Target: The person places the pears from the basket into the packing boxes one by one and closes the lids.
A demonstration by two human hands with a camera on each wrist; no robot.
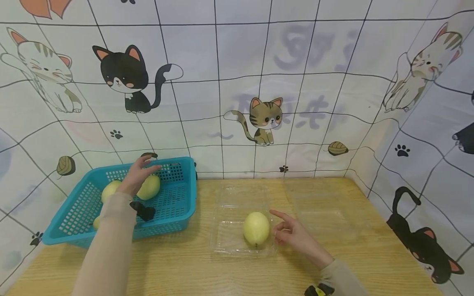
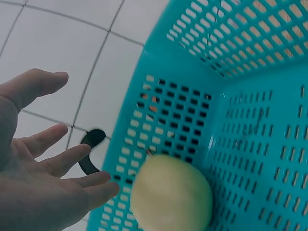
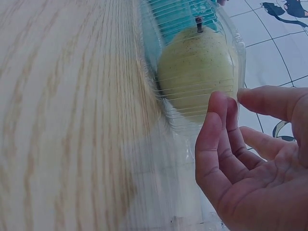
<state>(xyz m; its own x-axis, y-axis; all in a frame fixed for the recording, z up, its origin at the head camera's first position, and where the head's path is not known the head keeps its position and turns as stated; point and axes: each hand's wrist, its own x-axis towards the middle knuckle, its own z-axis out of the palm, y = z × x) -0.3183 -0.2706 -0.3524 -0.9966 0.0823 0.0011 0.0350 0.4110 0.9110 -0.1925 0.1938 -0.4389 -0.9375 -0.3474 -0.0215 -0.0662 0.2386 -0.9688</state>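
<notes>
Head view: we count one pale pear (image 1: 256, 228) set down in the near half of a clear box (image 1: 231, 234), stem toward the near edge, toward the right side. Three more show in the blue basket (image 1: 173, 201): one by its back wall (image 1: 149, 188), one farther left (image 1: 110, 190), and a third (image 1: 96, 223), mostly hidden by the sleeve.

We judge the transfer early: one fruit placed, at least three left in the basket. How many the box is meant to take, we cannot tell. The box's lid half lies folded back, so we take closing as not yet done. Another clear container (image 1: 333, 213) shows faintly farther right on the desk (image 1: 174, 271).

Left hand (image 1: 138, 177) is over the basket, near the far rim; grip wide, fingers spread, holding nothing. Left wrist view has a pear near the fingertips, apart from them.

Right hand (image 1: 294, 234) is at the box's right side, grip loose, index extended, other fingers bent. We see no firm hold; whether the fingertips touch the plastic, we cannot tell.
</notes>
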